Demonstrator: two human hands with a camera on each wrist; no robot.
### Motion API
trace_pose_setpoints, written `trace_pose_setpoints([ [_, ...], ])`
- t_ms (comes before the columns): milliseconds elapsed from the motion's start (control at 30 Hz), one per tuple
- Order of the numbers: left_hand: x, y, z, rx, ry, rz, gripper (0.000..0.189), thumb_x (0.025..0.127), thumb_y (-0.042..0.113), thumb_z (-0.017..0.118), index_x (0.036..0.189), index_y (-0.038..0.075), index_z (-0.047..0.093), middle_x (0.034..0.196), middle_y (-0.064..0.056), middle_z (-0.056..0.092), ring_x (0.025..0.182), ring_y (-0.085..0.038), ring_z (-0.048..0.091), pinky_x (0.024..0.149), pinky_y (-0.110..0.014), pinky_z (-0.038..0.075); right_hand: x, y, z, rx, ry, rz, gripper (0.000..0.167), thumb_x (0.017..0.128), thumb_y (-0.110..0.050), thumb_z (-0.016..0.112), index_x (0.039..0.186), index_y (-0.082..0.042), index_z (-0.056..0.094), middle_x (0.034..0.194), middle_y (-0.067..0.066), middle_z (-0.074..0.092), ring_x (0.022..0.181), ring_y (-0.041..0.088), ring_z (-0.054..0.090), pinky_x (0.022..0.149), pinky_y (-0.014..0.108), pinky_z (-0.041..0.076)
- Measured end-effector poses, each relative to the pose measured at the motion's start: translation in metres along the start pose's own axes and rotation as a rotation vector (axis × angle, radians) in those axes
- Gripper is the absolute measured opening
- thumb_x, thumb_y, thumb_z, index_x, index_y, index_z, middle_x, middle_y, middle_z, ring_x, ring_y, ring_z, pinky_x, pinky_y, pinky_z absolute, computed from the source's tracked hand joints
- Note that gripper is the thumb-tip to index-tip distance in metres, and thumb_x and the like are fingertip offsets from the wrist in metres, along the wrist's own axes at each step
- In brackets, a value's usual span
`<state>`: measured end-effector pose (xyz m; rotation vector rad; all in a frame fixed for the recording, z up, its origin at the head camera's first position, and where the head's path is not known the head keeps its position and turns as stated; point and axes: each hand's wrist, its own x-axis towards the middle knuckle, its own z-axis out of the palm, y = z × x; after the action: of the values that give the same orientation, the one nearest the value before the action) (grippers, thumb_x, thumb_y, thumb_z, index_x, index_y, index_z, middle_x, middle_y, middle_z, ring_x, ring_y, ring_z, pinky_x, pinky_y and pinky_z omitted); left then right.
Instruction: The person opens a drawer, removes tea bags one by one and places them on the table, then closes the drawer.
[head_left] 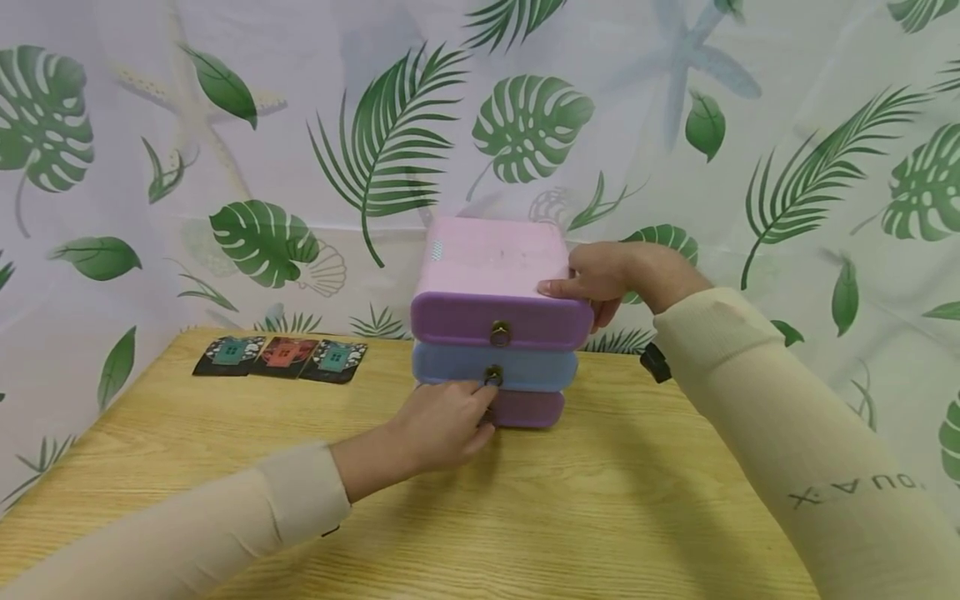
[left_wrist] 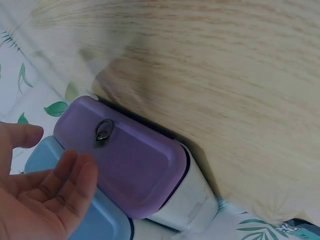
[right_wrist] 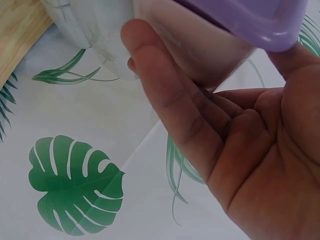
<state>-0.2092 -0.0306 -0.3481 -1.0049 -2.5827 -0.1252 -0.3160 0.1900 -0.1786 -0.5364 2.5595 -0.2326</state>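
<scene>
A small three-tier drawer box (head_left: pixel 498 250) with a pink top stands at the table's back. Its top drawer front (head_left: pixel 450 321) is purple, the middle one (head_left: pixel 442 362) blue and the bottom one (left_wrist: pixel 145 165) purple. Metal ring pulls hang on the fronts. My right hand (head_left: pixel 600 275) grips the upper right side, thumb on top and fingers down along the side. In front of the blue drawer is my left hand (head_left: pixel 442 421), fingertips right at the blue drawer's ring (head_left: pixel 492 375). In the left wrist view its thumb and loosely bent fingers stand apart, partly hiding the blue front.
Three dark cards (head_left: pixel 281 357) with teal and red pictures lie in a row at the back left of the wooden table (head_left: pixel 600 500). Close behind the box hangs a white cloth (head_left: pixel 465 50) printed with green leaves.
</scene>
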Motion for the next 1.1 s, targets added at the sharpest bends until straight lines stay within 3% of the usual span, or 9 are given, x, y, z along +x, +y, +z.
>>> trace_pose_setpoints([
  [133,0.001,0.002,0.000,0.021,-0.082,-0.033,0.053,0.092,0.032,0.068,0.135,0.002,0.058,0.110,-0.009,0.071,0.093,-0.022,0.071,0.066,-0.037,0.058,-0.001,0.000,-0.001,0.015,0.001,-0.005,0.051,0.105,-0.045,0.043,0.110,0.003,0.059,0.086,0.013,0.074,0.069,0.018,0.073,0.071,0.035,0.060],
  [233,0.003,0.004,0.001,0.023,-0.122,-0.040,0.052,0.093,0.033,0.067,0.132,-0.001,0.057,0.104,-0.009,0.070,0.090,-0.022,0.070,0.064,-0.036,0.058,-0.001,-0.001,-0.001,0.031,0.003,-0.008,0.050,0.105,-0.044,0.043,0.113,0.003,0.057,0.086,0.014,0.074,0.069,0.019,0.073,0.071,0.037,0.060],
  [567,0.015,0.003,0.003,-0.137,-0.047,-0.133,0.024,0.091,0.023,0.069,0.095,0.004,0.054,0.081,-0.005,0.059,0.074,-0.020,0.063,0.057,-0.033,0.052,-0.001,0.000,0.001,0.052,0.003,-0.006,0.050,0.105,-0.045,0.043,0.114,0.002,0.056,0.089,0.014,0.073,0.072,0.022,0.074,0.071,0.037,0.060],
  [700,0.018,0.001,0.000,-0.185,-0.049,-0.147,0.024,0.091,0.022,0.070,0.091,0.006,0.052,0.081,-0.004,0.055,0.072,-0.017,0.058,0.059,-0.032,0.050,0.000,0.001,0.001,0.044,0.010,-0.002,0.052,0.105,-0.047,0.044,0.115,0.003,0.057,0.089,0.013,0.073,0.074,0.023,0.074,0.072,0.037,0.060],
  [933,0.019,0.004,-0.008,-0.189,-0.054,-0.139,0.027,0.092,0.025,0.069,0.092,0.003,0.053,0.080,-0.006,0.056,0.071,-0.018,0.059,0.060,-0.033,0.051,-0.002,0.000,-0.002,0.008,0.030,-0.003,0.053,0.105,-0.047,0.042,0.113,0.003,0.058,0.091,0.014,0.073,0.075,0.024,0.074,0.075,0.038,0.060],
  [1100,0.019,0.005,-0.008,-0.193,-0.053,-0.141,0.028,0.092,0.026,0.069,0.093,0.002,0.054,0.079,-0.006,0.057,0.070,-0.018,0.059,0.060,-0.034,0.050,-0.004,0.001,-0.002,0.055,-0.022,0.003,0.068,0.102,-0.058,0.040,0.127,0.005,0.052,0.119,0.021,0.066,0.096,0.029,0.072,0.077,0.041,0.060],
])
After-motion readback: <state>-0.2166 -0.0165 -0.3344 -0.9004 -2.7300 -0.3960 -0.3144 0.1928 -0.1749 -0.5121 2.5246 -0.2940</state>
